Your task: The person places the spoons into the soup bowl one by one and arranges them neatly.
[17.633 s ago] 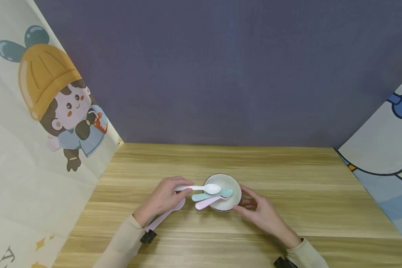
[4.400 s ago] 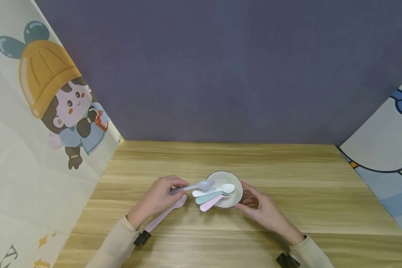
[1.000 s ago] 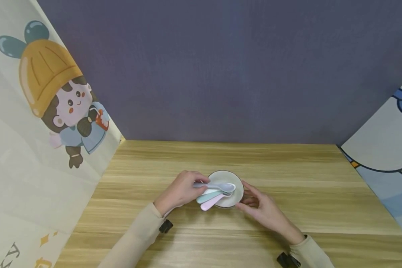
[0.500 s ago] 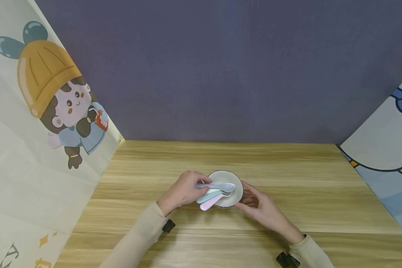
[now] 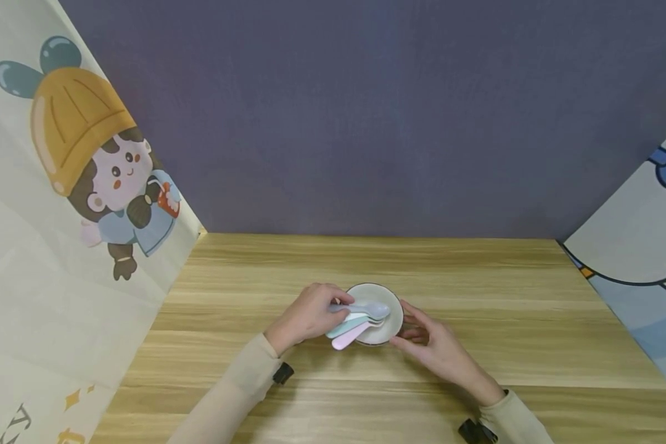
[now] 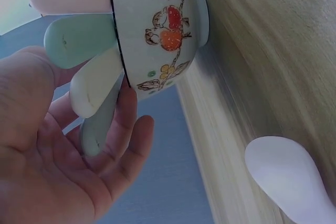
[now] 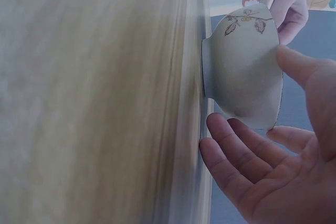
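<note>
A white bowl (image 5: 385,330) with a dark rim stands on the wooden table, an orange-and-red print on its side in the left wrist view. Spoons rest in it, handles out to the left: pink (image 5: 345,340), mint (image 5: 341,328) and white (image 6: 97,82). Uppermost is a lavender spoon (image 5: 376,310), its handle between the thumb and fingers of my left hand (image 5: 311,314). My right hand (image 5: 438,351) holds the bowl's right side, thumb and forefinger at the rim, other fingers beside the wall. Another pale lilac spoon (image 6: 289,179) lies on the table, hidden under the left arm in the head view.
The wooden table (image 5: 477,271) meets a dark blue-grey backdrop (image 5: 366,123) at its far edge. Printed cartoon sheets stand left (image 5: 28,246) and right (image 5: 633,246). A black wrist device (image 5: 477,430) sits by each sleeve.
Over the earlier frames the white spoon went into the bowl, then my left hand carried the lavender spoon right onto the others. In the last half second the hand shifts slightly right; the bowl stays.
</note>
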Tool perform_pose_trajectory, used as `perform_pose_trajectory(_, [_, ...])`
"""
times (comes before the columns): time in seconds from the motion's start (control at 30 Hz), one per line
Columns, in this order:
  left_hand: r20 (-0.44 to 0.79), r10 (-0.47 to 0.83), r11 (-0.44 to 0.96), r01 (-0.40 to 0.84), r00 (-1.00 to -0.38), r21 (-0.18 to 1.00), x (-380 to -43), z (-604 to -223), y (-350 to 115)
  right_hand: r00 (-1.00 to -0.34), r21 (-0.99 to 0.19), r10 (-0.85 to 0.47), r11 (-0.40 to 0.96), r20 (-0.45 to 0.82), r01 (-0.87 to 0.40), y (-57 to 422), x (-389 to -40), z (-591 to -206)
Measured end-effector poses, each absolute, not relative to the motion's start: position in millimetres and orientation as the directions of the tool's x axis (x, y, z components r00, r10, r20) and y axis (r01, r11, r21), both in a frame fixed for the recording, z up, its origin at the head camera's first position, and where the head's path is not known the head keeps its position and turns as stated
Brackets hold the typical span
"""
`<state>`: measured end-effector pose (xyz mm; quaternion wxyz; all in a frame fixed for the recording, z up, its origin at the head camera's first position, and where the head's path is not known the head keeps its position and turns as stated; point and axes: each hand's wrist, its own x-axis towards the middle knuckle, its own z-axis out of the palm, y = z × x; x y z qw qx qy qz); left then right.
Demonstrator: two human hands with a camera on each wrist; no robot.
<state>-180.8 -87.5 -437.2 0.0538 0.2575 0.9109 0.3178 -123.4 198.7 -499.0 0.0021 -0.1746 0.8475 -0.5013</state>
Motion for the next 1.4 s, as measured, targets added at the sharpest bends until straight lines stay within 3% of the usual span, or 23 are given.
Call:
perform_pose_trajectory(0.6, [0.084, 0.512, 0.667, 0.457, -0.855, 0.588, -179, -437, -87, -0.939, -0.857, -0.303, 0.427, 0.164, -0.288, 198, -122, -497])
perform_pose_trajectory(1.4, [0.148, 0.423, 0.599, 0.398, -0.894, 0.695, -175, -439, -110, -0.944, -0.848, -0.294, 0.452, 0.151, -0.277, 198, -121, -495])
